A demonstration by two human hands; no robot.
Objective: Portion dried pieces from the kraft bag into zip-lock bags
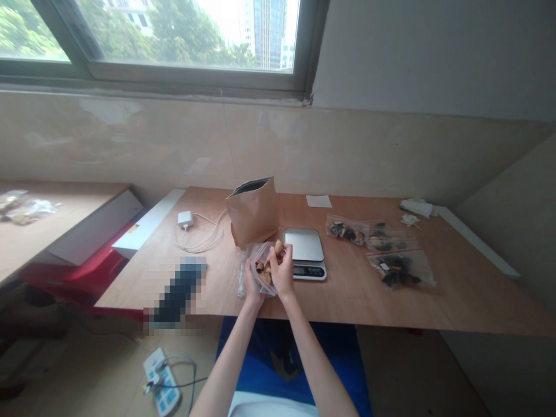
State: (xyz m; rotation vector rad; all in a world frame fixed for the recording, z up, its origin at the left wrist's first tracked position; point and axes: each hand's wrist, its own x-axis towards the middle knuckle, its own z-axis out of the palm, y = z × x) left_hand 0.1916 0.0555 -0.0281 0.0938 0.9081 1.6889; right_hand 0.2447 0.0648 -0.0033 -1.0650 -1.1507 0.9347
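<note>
In front of me my left hand (252,282) grips a clear zip bag (270,288) from its left side. Brown dried pieces (264,273) show inside it. My right hand (283,271) is at the bag's mouth, its fingers closed on a tan dried piece (279,248). Just right of the hands sits a kitchen scale (305,246) with a steel plate and a dark display. Behind the bag a brown kraft paper pouch (253,213) stands upright with its top open. More clear plastic (242,278) lies at the left hand, partly hidden.
Several zip bags with dark dried pieces (397,271) lie on the table's right side. A white charger (185,219) with its cable and a blurred-out dark object (178,294) are at the left. White paper (318,201) lies at the back. A power strip (161,382) rests on the floor.
</note>
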